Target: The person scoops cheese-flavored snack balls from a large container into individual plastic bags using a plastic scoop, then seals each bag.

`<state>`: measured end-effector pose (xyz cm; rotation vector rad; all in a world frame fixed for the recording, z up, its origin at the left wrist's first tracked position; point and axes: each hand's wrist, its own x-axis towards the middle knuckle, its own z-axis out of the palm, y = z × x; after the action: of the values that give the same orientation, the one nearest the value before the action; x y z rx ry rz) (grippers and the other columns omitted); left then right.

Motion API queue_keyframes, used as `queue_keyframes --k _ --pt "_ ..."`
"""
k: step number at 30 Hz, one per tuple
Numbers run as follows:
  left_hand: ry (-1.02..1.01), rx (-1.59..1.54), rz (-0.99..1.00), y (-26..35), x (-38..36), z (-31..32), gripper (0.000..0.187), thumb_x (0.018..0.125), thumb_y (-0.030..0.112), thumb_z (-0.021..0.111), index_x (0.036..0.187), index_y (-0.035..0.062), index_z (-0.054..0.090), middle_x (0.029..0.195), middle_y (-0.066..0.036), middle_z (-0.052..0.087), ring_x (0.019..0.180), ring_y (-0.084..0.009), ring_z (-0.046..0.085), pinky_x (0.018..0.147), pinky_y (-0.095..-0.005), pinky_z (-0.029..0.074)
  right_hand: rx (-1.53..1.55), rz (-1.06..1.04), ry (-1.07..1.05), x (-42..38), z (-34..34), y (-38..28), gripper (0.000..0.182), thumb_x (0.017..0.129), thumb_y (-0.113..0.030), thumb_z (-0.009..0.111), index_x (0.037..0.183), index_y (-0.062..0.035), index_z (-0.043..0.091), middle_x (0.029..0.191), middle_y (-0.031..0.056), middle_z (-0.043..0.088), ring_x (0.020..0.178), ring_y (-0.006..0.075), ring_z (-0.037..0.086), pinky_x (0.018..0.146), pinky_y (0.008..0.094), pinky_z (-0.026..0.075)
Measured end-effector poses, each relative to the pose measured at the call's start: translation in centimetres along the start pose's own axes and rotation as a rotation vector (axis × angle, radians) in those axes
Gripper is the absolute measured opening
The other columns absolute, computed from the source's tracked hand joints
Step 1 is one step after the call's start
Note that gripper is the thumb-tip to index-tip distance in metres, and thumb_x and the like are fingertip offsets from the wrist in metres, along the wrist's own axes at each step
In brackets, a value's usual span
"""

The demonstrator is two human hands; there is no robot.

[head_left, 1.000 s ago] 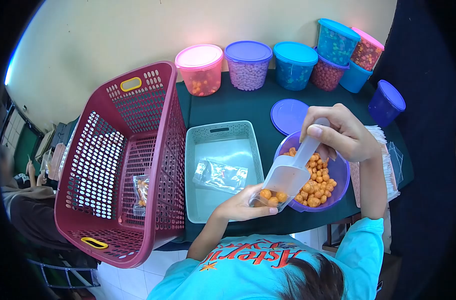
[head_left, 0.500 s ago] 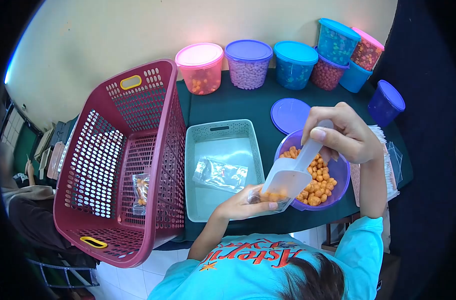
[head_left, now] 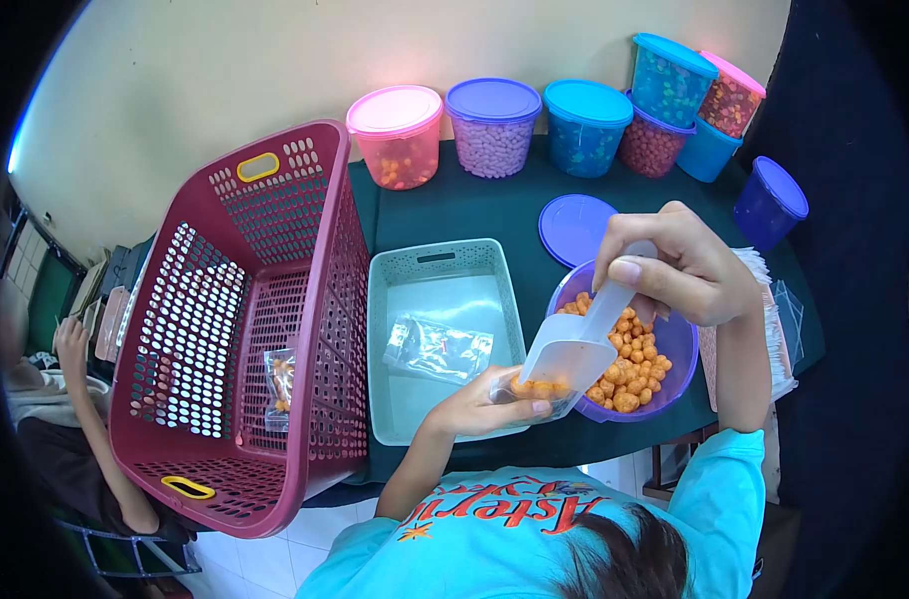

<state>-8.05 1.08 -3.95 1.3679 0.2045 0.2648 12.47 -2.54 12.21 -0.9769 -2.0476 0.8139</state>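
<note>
Right hand (head_left: 689, 275): fingers closed on translucent white plastic scoop (head_left: 574, 344).
Left hand (head_left: 484, 407): fingers pinch small clear plastic bag (head_left: 534, 389), under scoop's mouth.

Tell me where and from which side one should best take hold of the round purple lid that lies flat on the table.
Probably the purple lid is best gripped at its far-left rim, coming from above over the bare green tablecloth. It lies flat, so only the edge offers a hold, and its near-right edge is crowded by the purple bowl.
</note>
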Motion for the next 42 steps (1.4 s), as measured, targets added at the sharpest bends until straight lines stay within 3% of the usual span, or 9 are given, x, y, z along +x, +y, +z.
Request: queue_keyframes --k 13,15,19,21,29,32,35,37,42 --pt "-0.029 -0.006 0.109 -0.3 -0.1 -0.4 0.039 0.078 0.014 0.061 0.111 -0.0010 0.046 0.099 -0.007 0.054 0.091 -0.0119 0.050 0.079 -0.0270 0.041 -0.033 0.035 -0.113 0.5 0.9 0.9 0.021 0.085 -0.018 0.045 0.073 -0.0015 0.050 0.044 0.0022 0.046 0.040 0.0090 0.050 0.038 0.0203 0.036" --pt "-0.004 0.009 0.112 -0.2 -0.1 -0.4 0.040 0.077 0.014 0.062 0.111 -0.0008 0.046 0.099 -0.007 0.054 0.090 -0.0118 0.050 0.078 -0.0268 0.041 -0.108 -0.025 -0.146 0.6 1.1 1.2 0.021 0.085 -0.015 0.044 0.075 0.0007 0.055 0.054 0.0050 0.055 0.040 0.0089 0.052 0.038 0.0192 0.038" --pt "0.030 0.003 0.077 0.7 -0.2 -0.4 0.042 0.076 0.015 0.064 0.111 -0.0004 0.046 0.098 -0.007 0.054 0.089 -0.0117 0.050 0.077 -0.0262 0.042 -0.038 0.008 -0.011 0.8 0.5 0.1 0.020 0.084 -0.016 0.046 0.073 -0.0012 0.051 0.044 0.0038 0.045 0.039 0.0106 0.048 0.037 0.0232 0.034" --pt "0.028 -0.011 0.078 0.9 0.0 -0.3 0.043 0.075 0.016 0.064 0.111 -0.0003 0.046 0.097 -0.007 0.055 0.088 -0.0119 0.051 0.077 -0.0262 0.042 -0.057 0.054 -0.088 0.9 0.1 0.0 0.022 0.084 -0.017 0.045 0.075 0.0005 0.056 0.056 0.0058 0.056 0.042 0.0092 0.053 0.040 0.0199 0.040" --pt "0.051 -0.017 0.022 0.6 0.0 -0.7 0.045 0.076 0.019 0.063 0.113 0.0002 0.045 0.096 -0.006 0.055 0.089 -0.0116 0.051 0.077 -0.0257 0.041 -0.111 -0.032 -0.191 1.4 2.5 2.2 0.020 0.085 -0.017 0.044 0.074 -0.0018 0.052 0.051 0.0068 0.051 0.042 0.0141 0.052 0.040 0.0242 0.035" --pt "0.080 -0.018 -0.003 0.4 -0.1 -0.9 0.051 0.074 0.021 0.065 0.115 0.0008 0.043 0.099 -0.006 0.053 0.091 -0.0114 0.050 0.079 -0.0262 0.040 -0.132 0.003 -0.207 1.3 3.0 2.8 0.021 0.086 -0.017 0.044 0.075 -0.0015 0.051 0.049 0.0069 0.050 0.041 0.0142 0.052 0.040 0.0234 0.036" --pt "-0.058 -0.119 0.058 -0.8 -0.2 -1.6 0.070 0.067 0.026 0.070 0.122 0.0001 0.035 0.107 -0.009 0.049 0.098 -0.0142 0.047 0.085 -0.0286 0.037 -0.118 -0.022 -0.146 1.0 3.0 3.2 0.021 0.086 -0.017 0.043 0.075 -0.0013 0.051 0.048 0.0060 0.050 0.041 0.0132 0.052 0.040 0.0222 0.038" --pt "-0.177 -0.366 0.204 -2.0 -0.3 -1.7 0.088 0.060 0.030 0.073 0.127 -0.0013 0.026 0.116 -0.013 0.043 0.106 -0.0190 0.044 0.090 -0.0306 0.034 -0.023 0.092 -0.093 0.7 2.8 3.1 0.023 0.085 -0.018 0.045 0.075 0.0011 0.051 0.049 0.0109 0.049 0.043 0.0181 0.050 0.043 0.0288 0.038" --pt "-0.189 -0.606 0.242 -4.3 0.5 0.0 0.093 0.058 0.031 0.073 0.128 -0.0022 0.022 0.120 -0.017 0.041 0.111 -0.0245 0.042 0.093 -0.0345 0.033 0.015 0.174 -0.044 0.0 2.3 3.8 0.023 0.086 -0.020 0.044 0.077 0.0005 0.051 0.049 0.0071 0.050 0.044 0.0128 0.052 0.042 0.0261 0.039"
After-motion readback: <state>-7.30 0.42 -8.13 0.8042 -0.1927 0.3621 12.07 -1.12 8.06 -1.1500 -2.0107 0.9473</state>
